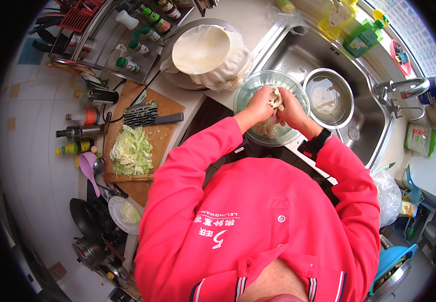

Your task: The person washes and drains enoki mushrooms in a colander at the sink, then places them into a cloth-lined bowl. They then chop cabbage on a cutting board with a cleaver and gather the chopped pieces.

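Note:
Both hands are closed together over a clear glass bowl (238,93) at the sink's left edge. My left hand (260,104) and my right hand (293,109) press a pale, limp clump (276,96) between them. The clump looks like torn mushroom pieces, with bits sticking out above the fingers. More pale pieces (265,129) lie low in the bowl, partly hidden by my hands. Just right of the bowl, a round steel basin (351,103) with some water in it sits in the sink.
To the left, a cutting board (170,104) bears a cleaver (150,116) and shredded cabbage (133,153). A cloth-covered round vessel (203,50) stands behind. A faucet (404,86) reaches over the steel sink (291,53). Bottles (79,132) line the left wall; a plate (123,214) sits nearer.

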`<action>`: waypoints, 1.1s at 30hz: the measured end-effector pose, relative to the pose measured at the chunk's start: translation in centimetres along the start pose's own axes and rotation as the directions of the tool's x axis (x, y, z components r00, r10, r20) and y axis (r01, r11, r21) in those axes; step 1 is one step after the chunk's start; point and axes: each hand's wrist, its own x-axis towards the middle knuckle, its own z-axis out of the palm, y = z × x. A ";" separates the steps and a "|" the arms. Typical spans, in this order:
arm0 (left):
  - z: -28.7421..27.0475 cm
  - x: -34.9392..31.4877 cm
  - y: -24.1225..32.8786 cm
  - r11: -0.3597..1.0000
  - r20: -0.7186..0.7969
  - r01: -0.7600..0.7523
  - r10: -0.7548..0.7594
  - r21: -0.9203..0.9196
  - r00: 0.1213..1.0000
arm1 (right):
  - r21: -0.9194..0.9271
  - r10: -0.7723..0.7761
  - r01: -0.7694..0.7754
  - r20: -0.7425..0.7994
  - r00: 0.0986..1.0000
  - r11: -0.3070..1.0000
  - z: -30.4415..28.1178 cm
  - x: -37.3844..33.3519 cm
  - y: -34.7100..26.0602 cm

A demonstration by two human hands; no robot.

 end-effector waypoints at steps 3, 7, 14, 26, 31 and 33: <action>-1.9 0.6 2.1 0.999 0.074 0.024 -0.021 -0.040 0.997 | -0.004 -0.001 0.001 0.043 0.999 1.000 -0.9 -0.4 -2.6; -4.6 0.9 5.2 0.992 0.191 0.022 0.002 -0.126 0.982 | 0.012 -0.058 0.058 0.030 0.998 0.998 -1.7 -0.9 -5.5; -7.5 1.2 8.5 0.963 0.301 0.139 -0.065 -0.230 0.951 | -0.045 -0.093 0.095 0.052 0.994 0.994 -3.5 -1.0 -8.6; -7.7 0.4 8.0 0.915 0.398 0.186 -0.031 -0.358 0.917 | -0.067 -0.003 0.012 0.137 0.991 0.998 -3.2 -0.6 -8.4; -6.6 2.5 6.0 0.880 0.424 0.248 -0.059 -0.406 0.904 | -0.029 0.007 -0.003 0.130 0.991 1.000 -3.3 -0.5 -8.6; -5.6 2.9 5.0 0.866 0.433 0.262 -0.059 -0.426 0.899 | -0.007 -0.012 0.013 0.152 0.988 1.000 -3.0 -0.3 -7.8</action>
